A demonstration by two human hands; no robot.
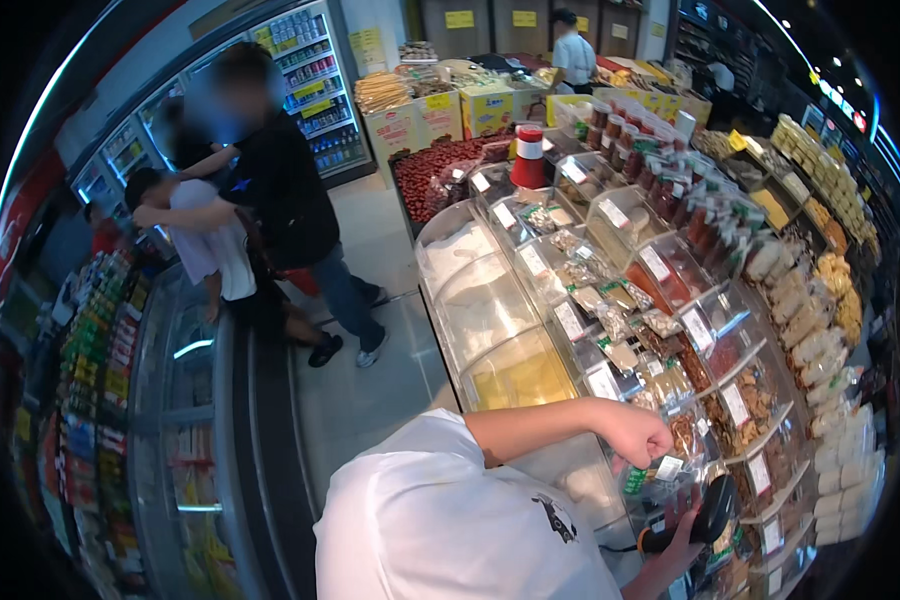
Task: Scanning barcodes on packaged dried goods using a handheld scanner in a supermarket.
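Note:
My left hand (637, 435) is closed on the top of a clear plastic packet (649, 484), which bears a green label and a white sticker with writing. Just below it in the view, my right hand (679, 532) grips a black handheld device (712, 510), which looks like a barcode scanner; something orange shows at its handle end, where a dark cord leads off. Both hands are over the clear-walled bins of a dry-goods counter. Small bagged goods (615, 322) lie in the bins around them, and white price cards (696, 330) stand along the dividers.
Bins of pale powder or grain (495, 300) line the near side of the counter. A red and white object (529, 157) stands farther along, by red dried fruit (427, 176). Two people (285, 180) stand close together in the aisle, beside a chest freezer (187, 390). Another person (574, 56) is at the back.

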